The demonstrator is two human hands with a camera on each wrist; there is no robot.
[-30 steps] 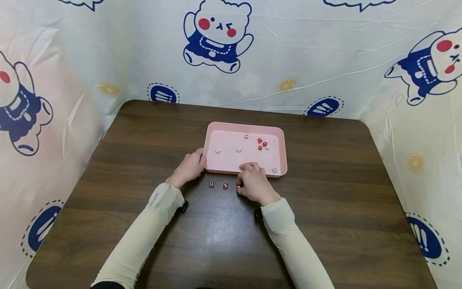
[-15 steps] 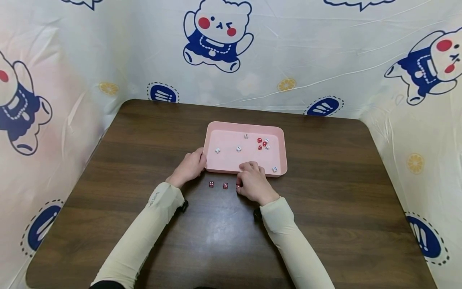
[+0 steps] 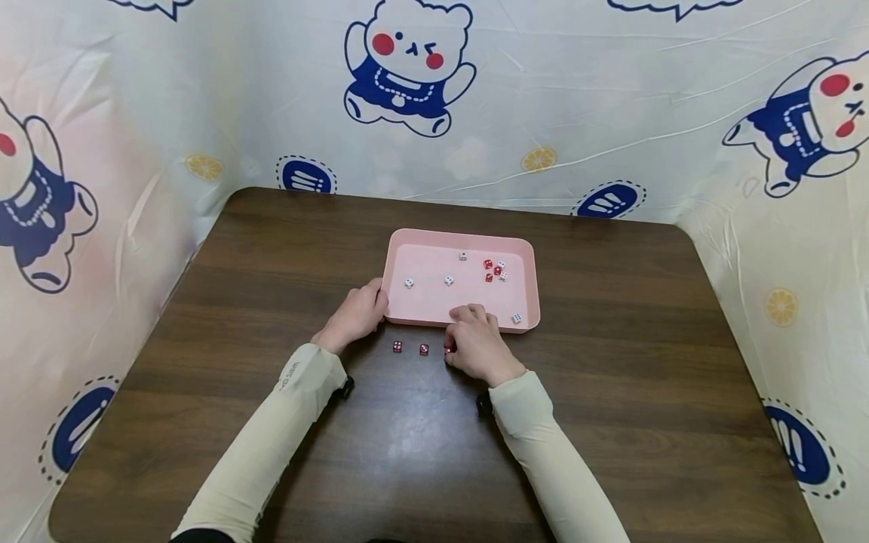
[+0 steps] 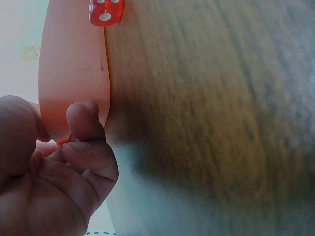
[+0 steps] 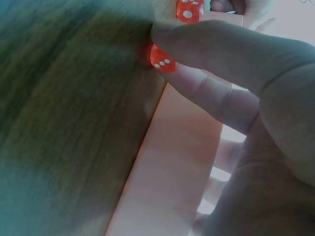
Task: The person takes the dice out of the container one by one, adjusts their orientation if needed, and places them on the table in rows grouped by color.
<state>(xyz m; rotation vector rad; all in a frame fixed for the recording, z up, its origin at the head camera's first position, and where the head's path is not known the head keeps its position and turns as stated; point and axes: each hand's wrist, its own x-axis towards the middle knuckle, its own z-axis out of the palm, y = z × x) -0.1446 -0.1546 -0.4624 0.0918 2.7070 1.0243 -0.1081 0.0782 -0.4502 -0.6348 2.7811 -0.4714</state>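
A shallow pink tray [image 3: 422, 305] lies on the dark wooden table, with several red and white dice in it. At its front left corner, my left hand [image 3: 354, 314] grips the tray wall, fingertips curled against the outside in the left wrist view. My right hand [image 3: 480, 348] is in front of the tray, pinching a red die [image 5: 162, 60] between thumb and index finger at the tabletop. Its other fingers reach over the tray's front rim. Two more red dice, one on the left [image 3: 397, 347] and one nearer that hand [image 3: 424, 350], sit in a row with it.
Inside the tray, a cluster of red dice [image 3: 489, 277] and white dice lies toward the right. Single white dice are spread about, one [image 3: 517, 319] near the front right corner. A patterned curtain [image 3: 271, 90] surrounds the table [image 3: 631, 362] at the back and sides.
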